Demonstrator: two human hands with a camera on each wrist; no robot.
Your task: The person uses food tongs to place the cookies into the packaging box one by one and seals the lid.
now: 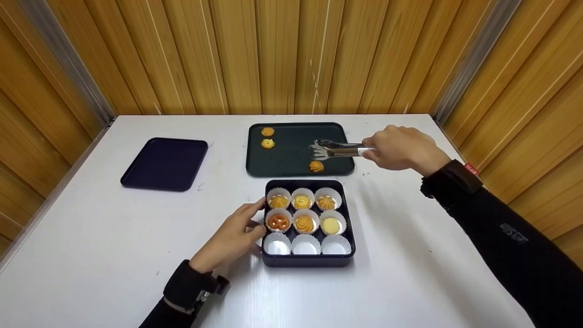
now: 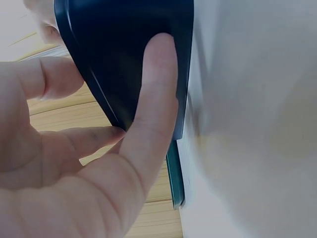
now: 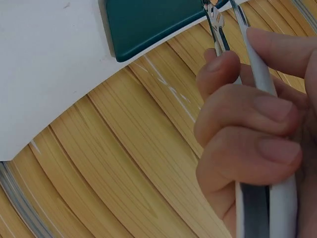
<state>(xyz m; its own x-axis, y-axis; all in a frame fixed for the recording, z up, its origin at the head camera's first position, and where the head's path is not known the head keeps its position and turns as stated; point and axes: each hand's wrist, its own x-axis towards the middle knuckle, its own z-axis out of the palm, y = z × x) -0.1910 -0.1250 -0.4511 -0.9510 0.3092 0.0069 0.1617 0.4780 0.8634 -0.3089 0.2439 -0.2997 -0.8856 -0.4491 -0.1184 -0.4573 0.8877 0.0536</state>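
Observation:
With curled fingers my right hand (image 1: 403,148) grips a pair of metal tongs (image 1: 339,151). The tongs' tips are apart over the dark green tray (image 1: 291,157), just behind a swirl cookie (image 1: 316,166). My left hand (image 1: 237,232) touches the left side of a dark blue box (image 1: 307,261), one fairly straight finger flat on its wall in the left wrist view. White paper cups line the box in three rows. Its back and middle rows hold cookies, among them a pretzel-shaped one (image 1: 278,222) and a pale round one (image 1: 331,225). The front-row cups (image 1: 306,246) hold nothing.
Two more cookies (image 1: 268,137) lie at the left of the green tray. A dark blue square tray or lid (image 1: 166,164) rests at the left on the white table (image 1: 114,255). Wood-look panels (image 1: 278,54) enclose the back and sides.

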